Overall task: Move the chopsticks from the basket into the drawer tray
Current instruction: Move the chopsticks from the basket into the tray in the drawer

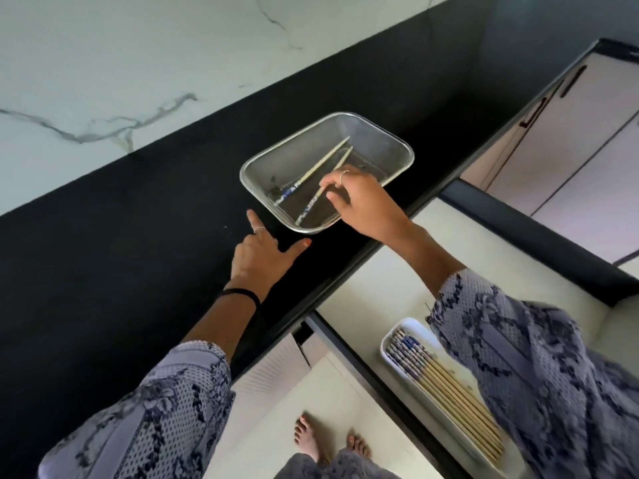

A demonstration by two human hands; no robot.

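Two chopsticks (313, 174) in one basket (397, 146), one drawer tray (389, 344) (its chopsticks too packed to count), two hands.

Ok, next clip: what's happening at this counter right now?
A person is clearing chopsticks out of a metal mesh basket on the black counter. The right hand reaches into the basket and pinches one of the two chopsticks left there. The left hand rests open on the counter beside the basket. Below, the drawer is open, and its white tray already holds a row of chopsticks.
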